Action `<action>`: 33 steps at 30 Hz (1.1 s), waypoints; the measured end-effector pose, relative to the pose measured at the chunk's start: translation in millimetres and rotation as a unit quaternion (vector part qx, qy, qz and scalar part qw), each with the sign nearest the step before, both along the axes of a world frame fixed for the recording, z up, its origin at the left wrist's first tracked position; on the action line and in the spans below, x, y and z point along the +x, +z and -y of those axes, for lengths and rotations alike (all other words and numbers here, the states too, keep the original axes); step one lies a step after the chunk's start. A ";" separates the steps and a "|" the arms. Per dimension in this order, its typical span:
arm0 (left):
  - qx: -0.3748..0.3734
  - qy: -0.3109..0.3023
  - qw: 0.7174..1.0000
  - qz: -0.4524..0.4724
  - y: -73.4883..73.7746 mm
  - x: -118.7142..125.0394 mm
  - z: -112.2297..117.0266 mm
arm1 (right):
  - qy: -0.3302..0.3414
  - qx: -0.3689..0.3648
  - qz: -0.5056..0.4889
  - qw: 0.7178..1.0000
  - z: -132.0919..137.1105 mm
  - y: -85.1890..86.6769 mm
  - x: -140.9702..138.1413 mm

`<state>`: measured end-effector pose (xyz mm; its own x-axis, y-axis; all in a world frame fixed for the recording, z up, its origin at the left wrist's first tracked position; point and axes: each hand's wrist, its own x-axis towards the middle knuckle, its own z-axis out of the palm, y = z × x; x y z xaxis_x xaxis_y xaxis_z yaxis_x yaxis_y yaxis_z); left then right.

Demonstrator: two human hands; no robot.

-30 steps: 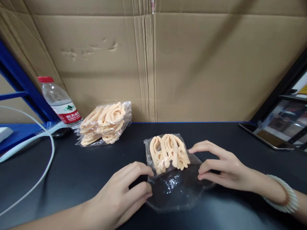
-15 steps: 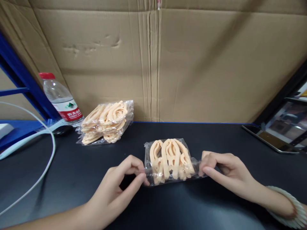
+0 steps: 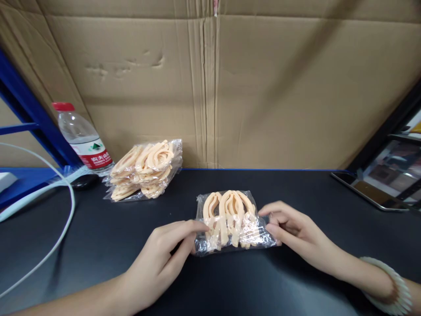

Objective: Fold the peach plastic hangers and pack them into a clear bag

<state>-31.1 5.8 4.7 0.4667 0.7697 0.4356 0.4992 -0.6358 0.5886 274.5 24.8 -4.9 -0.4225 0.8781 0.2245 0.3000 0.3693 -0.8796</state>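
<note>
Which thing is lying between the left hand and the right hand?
In the head view, a bag of beige pieces lies between left hand and right hand.

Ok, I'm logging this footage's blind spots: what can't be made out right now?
All in the head view:
Front bag: how many pale pieces it holds; they overlap, and glare covers some lower ends.
Stack of bags: its rear side, hidden by its front.
Bottle: fine print, too small.
White box: full shape, cut off by the left edge.
Left hand: some fingers, hidden behind the rest.
</note>
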 end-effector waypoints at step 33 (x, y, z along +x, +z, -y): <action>0.116 0.054 0.943 -0.306 -7.1 1.3 9.9 | -0.038 0.149 0.158 0.975 0.9 -8.8 0.8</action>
